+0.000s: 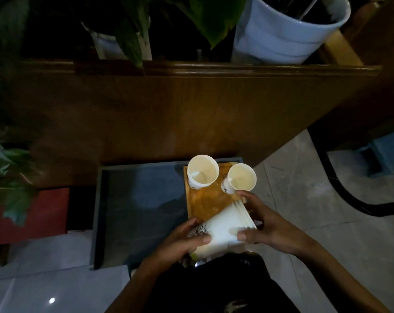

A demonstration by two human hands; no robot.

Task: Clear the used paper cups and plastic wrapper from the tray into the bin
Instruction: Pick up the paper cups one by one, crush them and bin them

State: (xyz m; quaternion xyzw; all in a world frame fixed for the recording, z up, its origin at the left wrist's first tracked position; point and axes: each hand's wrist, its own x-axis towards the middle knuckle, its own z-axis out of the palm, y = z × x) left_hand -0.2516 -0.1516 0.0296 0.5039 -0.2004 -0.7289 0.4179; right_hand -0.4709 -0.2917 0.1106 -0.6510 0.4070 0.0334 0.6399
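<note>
1. Here, both hands are clamped on a nested stack of cups (pixel 225 227) lying on its side: the left hand (pixel 187 240) curls round the printed base end, and the right hand (pixel 266 224) grips the rim end with its thumb across the stack's side.
2. The stack lies over the near end of the wooden tray (pixel 205 199), so a loose squeeze could let the nested cups slide apart and scatter.
3. Two upright paper cups stand at the tray's far end: the left cup (pixel 202 175) and the right cup (pixel 241 177). The right hand's fingers are just beside the right cup, so a careless lift may tip it onto the tiled floor (pixel 293 199).
4. The tray seems to rest over the right edge of a dark open bin (pixel 141 199); a nudge could drop the tray in too.
5. I cannot make out any plastic wrapper in this dim light, so it could be missed.
</note>
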